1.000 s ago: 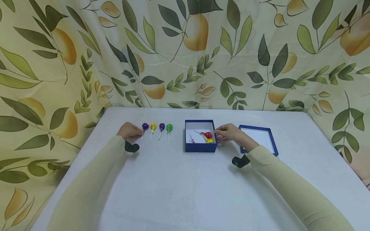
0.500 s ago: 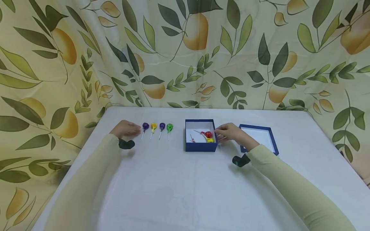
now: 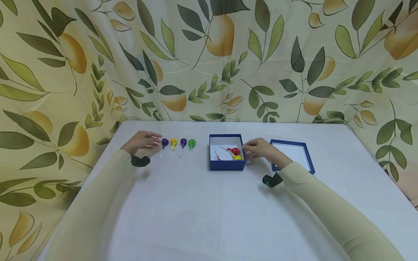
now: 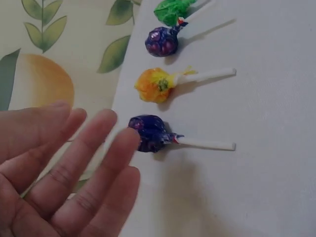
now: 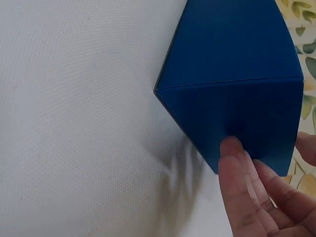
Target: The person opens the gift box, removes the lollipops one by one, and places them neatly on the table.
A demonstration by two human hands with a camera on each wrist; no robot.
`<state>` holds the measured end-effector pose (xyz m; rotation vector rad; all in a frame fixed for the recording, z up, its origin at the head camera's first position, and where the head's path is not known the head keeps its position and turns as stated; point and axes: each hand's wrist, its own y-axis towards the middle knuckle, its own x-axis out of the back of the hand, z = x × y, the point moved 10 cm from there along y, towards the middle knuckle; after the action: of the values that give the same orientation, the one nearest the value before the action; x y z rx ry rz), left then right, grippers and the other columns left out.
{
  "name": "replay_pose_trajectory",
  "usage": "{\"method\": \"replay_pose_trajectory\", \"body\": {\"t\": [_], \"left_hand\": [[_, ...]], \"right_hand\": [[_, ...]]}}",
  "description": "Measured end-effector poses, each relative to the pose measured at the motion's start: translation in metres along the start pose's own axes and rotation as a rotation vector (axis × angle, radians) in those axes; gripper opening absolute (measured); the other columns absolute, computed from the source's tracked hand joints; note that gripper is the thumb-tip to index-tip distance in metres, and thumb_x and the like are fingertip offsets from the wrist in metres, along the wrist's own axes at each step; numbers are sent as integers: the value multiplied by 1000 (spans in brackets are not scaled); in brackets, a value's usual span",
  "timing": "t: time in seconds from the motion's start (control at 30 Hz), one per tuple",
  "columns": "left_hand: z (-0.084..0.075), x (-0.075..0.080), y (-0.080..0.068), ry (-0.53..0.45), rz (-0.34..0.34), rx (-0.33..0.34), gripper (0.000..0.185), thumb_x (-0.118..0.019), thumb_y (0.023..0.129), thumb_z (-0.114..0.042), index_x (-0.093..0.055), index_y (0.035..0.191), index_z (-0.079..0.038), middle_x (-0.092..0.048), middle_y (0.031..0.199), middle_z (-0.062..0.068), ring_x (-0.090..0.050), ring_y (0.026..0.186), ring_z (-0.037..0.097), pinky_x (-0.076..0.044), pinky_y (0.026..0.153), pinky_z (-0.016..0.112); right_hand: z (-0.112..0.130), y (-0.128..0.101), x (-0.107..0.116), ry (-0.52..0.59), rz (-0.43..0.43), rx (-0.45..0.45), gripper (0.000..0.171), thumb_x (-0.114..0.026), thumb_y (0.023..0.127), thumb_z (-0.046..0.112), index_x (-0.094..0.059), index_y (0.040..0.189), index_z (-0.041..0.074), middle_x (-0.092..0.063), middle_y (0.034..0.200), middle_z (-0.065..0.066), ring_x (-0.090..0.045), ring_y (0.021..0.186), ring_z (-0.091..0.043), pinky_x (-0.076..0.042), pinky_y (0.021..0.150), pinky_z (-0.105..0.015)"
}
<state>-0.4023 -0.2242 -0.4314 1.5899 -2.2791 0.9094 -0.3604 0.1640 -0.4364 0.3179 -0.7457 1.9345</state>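
box [image 3: 226, 165] contents partly hidden, right hand [image 3: 259, 149] fingers [image 5: 234, 163] cut off

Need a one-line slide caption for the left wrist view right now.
Left hand, fingers straight, beside a purple lollipop heading a row with yellow, purple and green ones.

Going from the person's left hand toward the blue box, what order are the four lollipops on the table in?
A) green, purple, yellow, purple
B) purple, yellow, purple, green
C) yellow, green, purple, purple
B: beside the left hand lie a purple lollipop, a yellow one, another purple, then a green one nearest the blue box.
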Motion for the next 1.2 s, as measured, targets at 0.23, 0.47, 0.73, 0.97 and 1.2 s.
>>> {"method": "replay_pose_trajectory", "body": {"t": [0.23, 0.47, 0.73, 0.97, 1.2], "left_hand": [[-19, -2, 3, -36, -33, -56, 39, -49, 98, -21, -50, 133, -4, -56, 131, 19, -57, 117, 31, -48, 98, 41], [-47, -19, 7, -31, 10, -109, 40, -51, 97, -21, -51, 132, -3, -58, 128, 19, -58, 114, 30, -47, 100, 43], [-85, -44, 12, -1, 66, -186, 38, -52, 97, -21, -53, 130, -2, -60, 126, 18, -61, 112, 29, -49, 97, 42], [-121, -70, 18, 14, 113, -232, 32, -53, 96, -17, -58, 126, -6, -63, 121, 17, -63, 108, 28, -51, 95, 40], [-150, -100, 23, 19, 166, -265, 30, -56, 95, -16, -60, 123, -6, -65, 119, 18, -65, 104, 27, -53, 91, 37]], "right_hand": [[-2, 1, 1, -7, -3, -2, 46, -49, 98, 24, -48, 129, -10, -54, 126, -30, -64, 103, -31, -53, 90, -38], [-3, 1, 2, -6, -3, -4, 46, -49, 98, 25, -48, 129, -10, -55, 125, -30, -65, 100, -30, -54, 88, -36], [-2, 0, 1, -8, 0, -5, 47, -49, 98, 25, -47, 129, -10, -54, 126, -30, -65, 102, -31, -54, 89, -37], [-3, 1, 1, -6, 3, -6, 47, -49, 98, 24, -47, 130, -10, -54, 126, -30, -64, 103, -32, -54, 89, -37], [-3, 1, 1, -1, -3, -10, 46, -50, 98, 24, -48, 129, -9, -54, 126, -29, -65, 102, -31, -55, 87, -36]]}}
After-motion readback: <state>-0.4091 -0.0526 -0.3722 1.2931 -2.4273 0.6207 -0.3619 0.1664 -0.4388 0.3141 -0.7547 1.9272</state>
